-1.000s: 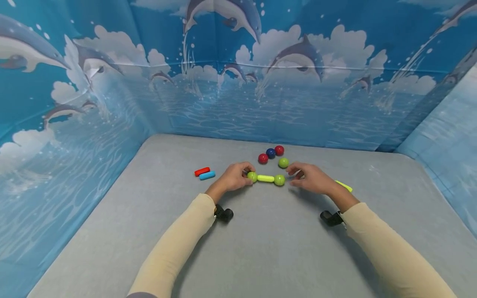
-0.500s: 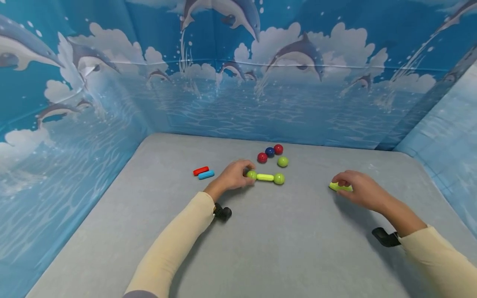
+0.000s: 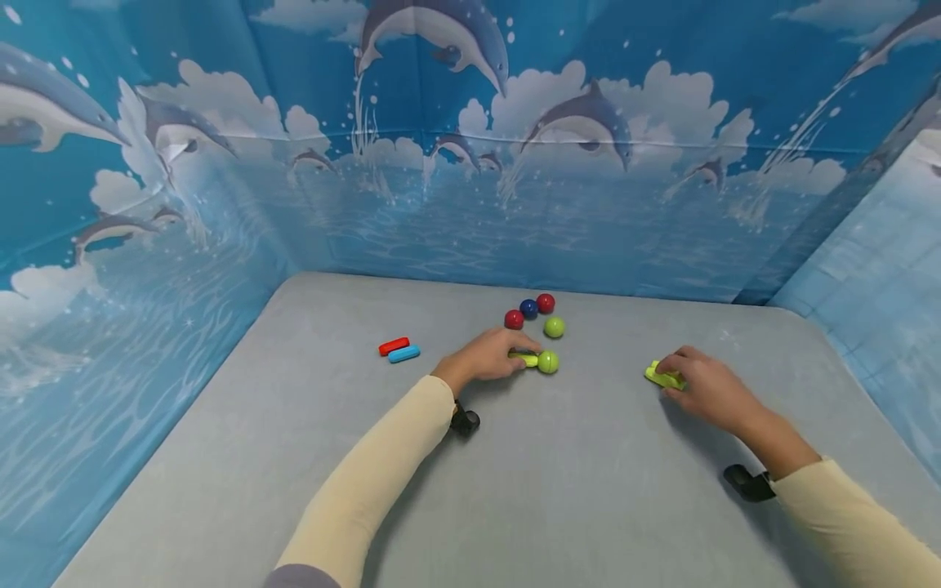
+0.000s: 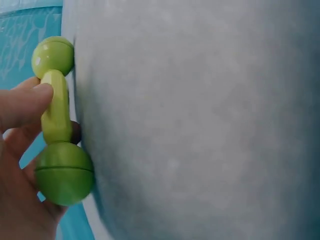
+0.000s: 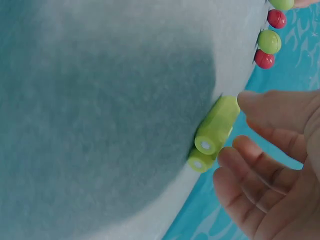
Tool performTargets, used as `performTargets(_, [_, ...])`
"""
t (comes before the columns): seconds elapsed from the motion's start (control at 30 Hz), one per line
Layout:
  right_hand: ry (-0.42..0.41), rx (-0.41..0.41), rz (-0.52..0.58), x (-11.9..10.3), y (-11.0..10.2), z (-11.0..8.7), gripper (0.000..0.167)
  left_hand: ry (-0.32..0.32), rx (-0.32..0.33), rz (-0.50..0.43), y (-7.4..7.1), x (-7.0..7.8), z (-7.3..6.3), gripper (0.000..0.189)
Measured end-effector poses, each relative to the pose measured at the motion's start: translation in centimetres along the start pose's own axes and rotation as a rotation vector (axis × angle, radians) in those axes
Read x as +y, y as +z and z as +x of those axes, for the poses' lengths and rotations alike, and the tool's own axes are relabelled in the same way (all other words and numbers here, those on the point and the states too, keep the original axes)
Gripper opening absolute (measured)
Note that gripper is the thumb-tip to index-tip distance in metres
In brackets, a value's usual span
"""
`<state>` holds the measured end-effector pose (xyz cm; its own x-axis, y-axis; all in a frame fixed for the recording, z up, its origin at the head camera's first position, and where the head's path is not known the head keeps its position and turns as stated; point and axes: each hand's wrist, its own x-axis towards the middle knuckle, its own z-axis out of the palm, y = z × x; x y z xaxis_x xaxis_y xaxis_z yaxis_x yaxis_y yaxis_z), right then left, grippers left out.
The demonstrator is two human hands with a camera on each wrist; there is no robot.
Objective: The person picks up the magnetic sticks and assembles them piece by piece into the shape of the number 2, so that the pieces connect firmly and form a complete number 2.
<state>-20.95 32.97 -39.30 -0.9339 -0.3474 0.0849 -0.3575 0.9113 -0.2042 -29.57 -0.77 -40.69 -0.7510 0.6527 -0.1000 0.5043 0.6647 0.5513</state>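
A dumbbell-shaped toy, a lime rod (image 4: 57,112) between two green balls (image 4: 65,172), shows whole in the left wrist view. My left hand (image 3: 494,353) pinches its rod, the thumb across one side and fingers behind. In the head view this hand hides the left ball. Two yellow-green rods (image 5: 215,127) lie side by side at the right, with pale discs in their ends. My right hand (image 3: 709,388) is over them with thumb and fingers spread apart, fingertips right at the rods' edges.
Two red balls (image 3: 514,319), a dark blue ball (image 3: 528,309) and a green ball (image 3: 555,327) lie behind the dumbbell. A red rod (image 3: 394,346) and a blue rod (image 3: 404,354) lie at the left. Dolphin-printed curtains (image 3: 441,220) border the grey surface (image 3: 573,490).
My right hand has moved from beside the dumbbell rightward to the yellow-green rods. My left hand has slid from the left ball onto the dumbbell's rod.
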Motion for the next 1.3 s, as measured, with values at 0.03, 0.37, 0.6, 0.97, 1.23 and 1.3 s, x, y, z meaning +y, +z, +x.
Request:
performTargets(0.03, [0.006, 0.001, 0.002, -0.1, 0.1, 0.0, 0.028, -0.008, -0.002, -0.012, 0.2, -0.1, 0.1, 0.039])
performTargets(0.37, [0.094, -0.027, 0.032, -0.1, 0.4, 0.9, 0.026, -0.043, 0.018, -0.109, 0.4, -0.5, 0.5, 0.038])
performTargets(0.6, [0.116, -0.021, 0.043, 0.0, 1.1, 0.8, 0.024, -0.038, 0.012, -0.147, 0.8, -0.6, 0.5, 0.038])
performTargets(0.97, [0.128, -0.117, 0.265, -0.5, 0.3, 0.4, 0.036, -0.067, 0.007, -0.156, 0.6, -0.5, 0.4, 0.039])
performTargets(1.23, [0.186, -0.263, 0.719, -2.7, -0.7, 0.0, 0.046, -0.061, 0.006, -0.161, 0.9, -0.6, 0.3, 0.040])
performTargets(1.3, [0.199, -0.288, 0.783, -3.1, -0.6, 0.1, 0.048, -0.055, 0.006, -0.159, 0.8, -0.5, 0.4, 0.041])
